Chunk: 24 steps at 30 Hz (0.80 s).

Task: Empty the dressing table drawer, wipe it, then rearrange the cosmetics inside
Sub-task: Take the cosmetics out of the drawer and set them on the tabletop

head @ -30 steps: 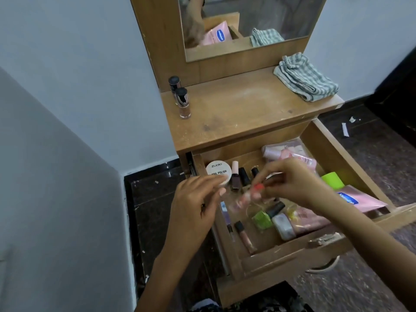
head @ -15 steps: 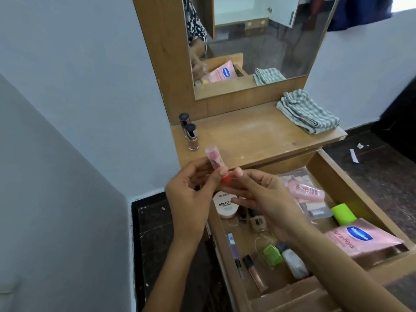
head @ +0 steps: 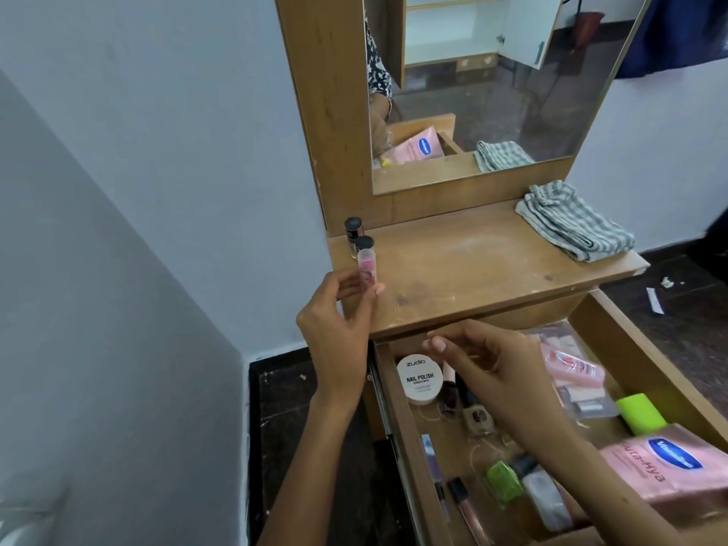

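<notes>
My left hand [head: 338, 325] holds a small pink lip balm tube [head: 91, 269] upright over the left end of the wooden table top [head: 465, 266], just in front of two dark-capped bottles [head: 356, 238]. My right hand [head: 488, 364] hovers with loose fingers and nothing in it above the open drawer [head: 409, 459]. In the drawer lie a white nail polish wipes jar [head: 418, 378], nail polish bottles [head: 476, 417], a green bottle [head: 503, 480], a lip gloss [head: 467, 510], a plastic bag of pink tubes [head: 571, 372], a lime green roll [head: 640, 413] and a pink lotion pouch [head: 665, 472].
A folded striped cloth [head: 575, 222] lies at the right end of the table top. The mirror [head: 492, 84] rises behind it. A blue-grey wall [head: 138, 191] closes in on the left. Dark floor [head: 685, 321] with paper scraps lies to the right.
The pink tube came up out of the drawer in both hands. My left hand now carries it alone to the table top's left end, while my right hand has let go and dropped back over the drawer.
</notes>
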Available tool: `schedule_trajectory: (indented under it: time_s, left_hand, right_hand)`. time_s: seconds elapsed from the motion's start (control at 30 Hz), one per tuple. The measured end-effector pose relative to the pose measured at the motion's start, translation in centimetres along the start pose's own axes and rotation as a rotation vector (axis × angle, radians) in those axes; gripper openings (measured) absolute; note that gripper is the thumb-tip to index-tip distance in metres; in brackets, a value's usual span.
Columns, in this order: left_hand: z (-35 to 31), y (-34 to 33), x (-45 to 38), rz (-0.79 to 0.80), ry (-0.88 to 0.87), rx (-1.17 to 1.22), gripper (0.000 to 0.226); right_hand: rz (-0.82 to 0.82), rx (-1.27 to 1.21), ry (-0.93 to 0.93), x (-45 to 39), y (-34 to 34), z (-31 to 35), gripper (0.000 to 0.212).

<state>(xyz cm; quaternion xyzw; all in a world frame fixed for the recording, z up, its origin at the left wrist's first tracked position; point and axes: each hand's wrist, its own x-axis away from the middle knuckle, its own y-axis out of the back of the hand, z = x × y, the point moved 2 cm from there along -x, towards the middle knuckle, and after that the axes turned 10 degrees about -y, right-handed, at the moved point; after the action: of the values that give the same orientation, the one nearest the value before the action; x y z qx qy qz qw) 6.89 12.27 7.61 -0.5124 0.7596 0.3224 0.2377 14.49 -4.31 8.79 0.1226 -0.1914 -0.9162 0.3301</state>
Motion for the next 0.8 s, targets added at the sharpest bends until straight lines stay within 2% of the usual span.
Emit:
schedule_trajectory:
  time_s: [0.43, 0.53, 0.57, 0.63, 0.73, 0.8]
  left_hand:
    - [-0.2, 0.0, 1.3, -0.050, 0.046, -0.019, 0.035]
    - [-1.4, 0.6, 2.4, -0.098, 0.002, -0.068, 0.028]
    - [-2.0, 0.8, 3.2, -0.073, -0.029, -0.063, 0.024]
    - [-3.1, 1.0, 5.1, 0.085, -0.081, -0.020, 0.018]
    - [-4.3, 1.2, 8.1, 0.359, -0.141, -0.002, 0.017]
    - [-4.6, 1.4, 9.3, 0.440, -0.136, -0.006, 0.015]
  right_hand:
    - [-0.034, 0.050, 0.028, 0.0, 1.3, -0.2, 0.008]
    - [-0.044, 0.076, 0.024, 0.1, 2.0, -0.5, 0.008]
    - [-0.040, 0.101, 0.017, 0.2, 2.3, -0.7, 0.008]
    - [0.016, 0.178, -0.016, 0.3, 2.8, -1.3, 0.006]
    - [0.213, 0.397, -0.035, 1.0, 2.9, -2.3, 0.014]
    - [0.354, 0.589, -0.021, 1.7, 2.3, -3.1, 0.021]
